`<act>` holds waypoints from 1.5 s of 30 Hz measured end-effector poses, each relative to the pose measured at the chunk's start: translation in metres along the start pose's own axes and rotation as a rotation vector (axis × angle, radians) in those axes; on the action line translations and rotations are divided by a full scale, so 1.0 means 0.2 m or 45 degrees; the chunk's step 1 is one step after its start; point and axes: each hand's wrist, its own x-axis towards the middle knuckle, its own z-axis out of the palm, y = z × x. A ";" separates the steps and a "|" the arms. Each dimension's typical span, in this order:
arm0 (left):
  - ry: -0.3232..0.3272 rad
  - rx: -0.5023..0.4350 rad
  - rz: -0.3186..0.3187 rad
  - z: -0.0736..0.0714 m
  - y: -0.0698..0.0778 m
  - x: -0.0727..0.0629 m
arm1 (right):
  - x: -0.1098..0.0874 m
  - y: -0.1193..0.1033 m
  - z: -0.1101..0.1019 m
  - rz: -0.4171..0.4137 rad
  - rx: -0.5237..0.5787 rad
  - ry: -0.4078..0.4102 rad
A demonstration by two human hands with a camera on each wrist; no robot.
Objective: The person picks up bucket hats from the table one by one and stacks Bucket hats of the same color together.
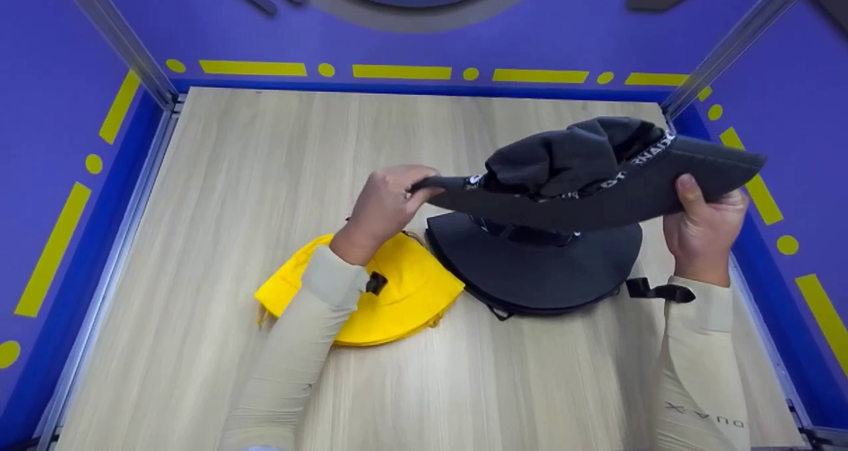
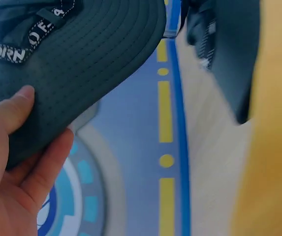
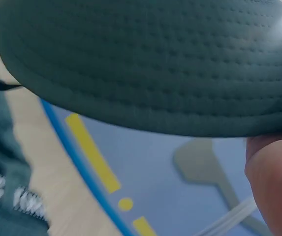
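A dark grey brimmed hat [image 1: 563,212] with a white-lettered band is held up over the table, its crown crumpled. My left hand [image 1: 384,206] pinches the left end of its brim between thumb and fingers. The brim's right side is gripped by my right hand [image 1: 705,232], thumb on top. In the left wrist view the stitched brim [image 2: 106,59] passes between thumb and fingers. Under the raised hat lies another dark hat [image 1: 543,272], folded into a half circle. A folded yellow hat [image 1: 404,305] lies to its left, partly covered by my left forearm.
Both lying hats rest on a pale wood-grain table [image 1: 265,140]. Blue-purple panels with yellow dashes [image 1: 401,72] stand around the back and sides. Metal posts [image 1: 748,37] rise at the back corners.
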 end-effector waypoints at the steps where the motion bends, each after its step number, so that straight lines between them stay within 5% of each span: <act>1: -0.009 -0.016 -0.029 0.02 0.00 -0.02 | -0.01 0.00 -0.03 0.001 -0.037 0.013; 4: -0.048 -0.100 -0.173 0.09 -0.02 -0.05 | -0.04 0.00 -0.11 0.029 -0.198 0.050; 9: -0.180 -0.180 -0.541 0.18 -0.06 -0.06 | -0.07 0.02 -0.23 0.165 -0.491 0.142; 14: -0.321 -0.138 -0.808 0.25 -0.09 -0.05 | -0.09 0.06 -0.31 0.512 -0.707 0.338; 17: -0.381 -0.077 -0.892 0.30 -0.10 -0.05 | -0.10 0.08 -0.35 0.716 -0.863 0.369; 21: -0.443 0.045 -0.912 0.35 -0.10 -0.05 | -0.12 0.08 -0.40 0.806 -1.232 0.281; 26: -0.497 0.188 -0.858 0.39 -0.10 -0.05 | -0.15 0.10 -0.45 0.633 -1.931 0.088; 29: -0.537 0.252 -0.818 0.41 -0.09 -0.05 | -0.16 0.12 -0.48 0.559 -2.182 0.011; 37: -0.611 0.402 -0.833 0.47 -0.09 -0.05 | -0.18 0.17 -0.51 0.659 -2.351 -0.132; 45: -0.549 0.540 -0.735 0.50 -0.06 -0.09 | -0.22 0.19 -0.55 0.684 -2.376 -0.140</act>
